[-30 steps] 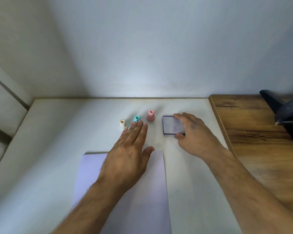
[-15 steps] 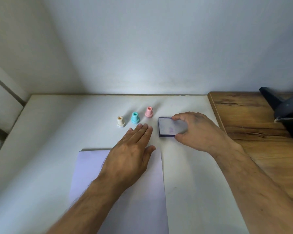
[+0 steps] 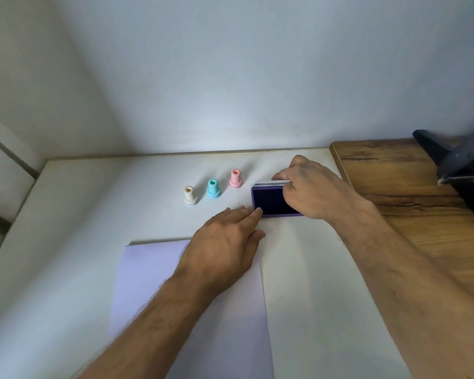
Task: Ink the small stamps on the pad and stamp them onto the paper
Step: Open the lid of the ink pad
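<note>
At the far edge of a white table [image 3: 66, 242], a person's right hand [image 3: 312, 187] pinches the clear lid [image 3: 274, 183] of a purple ink pad [image 3: 271, 202] and tips it up and back, baring the dark inked face beneath. The left hand [image 3: 225, 242] lies flat with fingers straight, holding nothing, its fingertips [image 3: 257, 212] touching the pad's near left corner as if to steady it while the palm rests over the top right corner of a sheet of paper [image 3: 153, 283]. Just left of the pad stand three small stamps in a slanting row, pink [image 3: 235, 178], teal [image 3: 213, 188] and cream [image 3: 190, 195], all upright and untouched. A wooden surface [image 3: 394, 187] adjoins the table on the right, with a dark object [image 3: 463, 165] at the frame's edge. The job looks barely begun: the pad is only now being uncovered, no stamp has been lifted or inked, and the visible paper carries no marks, so every impression appears still to be made. Half a second earlier the lid sat closed over the pad under the right hand's grasp, and the left fingertips lay short of the pad; they have since slid forward to meet it.
</note>
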Motion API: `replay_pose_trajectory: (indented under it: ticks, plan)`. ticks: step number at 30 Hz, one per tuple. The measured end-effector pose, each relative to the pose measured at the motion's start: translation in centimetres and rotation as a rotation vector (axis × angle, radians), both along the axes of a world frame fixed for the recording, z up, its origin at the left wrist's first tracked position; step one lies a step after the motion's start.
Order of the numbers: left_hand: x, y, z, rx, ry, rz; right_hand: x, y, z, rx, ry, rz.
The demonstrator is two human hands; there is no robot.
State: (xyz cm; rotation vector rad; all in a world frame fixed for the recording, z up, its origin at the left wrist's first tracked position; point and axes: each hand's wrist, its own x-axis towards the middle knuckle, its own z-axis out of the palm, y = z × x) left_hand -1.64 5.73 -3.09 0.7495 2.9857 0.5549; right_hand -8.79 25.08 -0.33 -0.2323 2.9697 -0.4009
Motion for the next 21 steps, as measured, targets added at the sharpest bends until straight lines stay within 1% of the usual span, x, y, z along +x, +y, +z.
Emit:
replay_pose_trajectory:
  ticks: [4,10,18,21]
  plan:
    - [-0.1,0.1,-0.2,0.013,-0.013,0.007,-0.7,0.0,-0.1,-0.029,0.086,-0.032]
    - [-0.2,-0.1,-0.8,-0.003,-0.032,0.016,-1.3,1.0,-1.2,-0.194,0.221,-0.132]
    - [-0.4,-0.1,-1.0,-0.006,-0.051,0.018,-1.8,0.7,-3.4,-0.304,0.325,-0.304]
    - [-0.4,-0.1,-1.0,-0.005,-0.057,0.019,-1.8,0.5,-3.8,-0.303,0.339,-0.341]
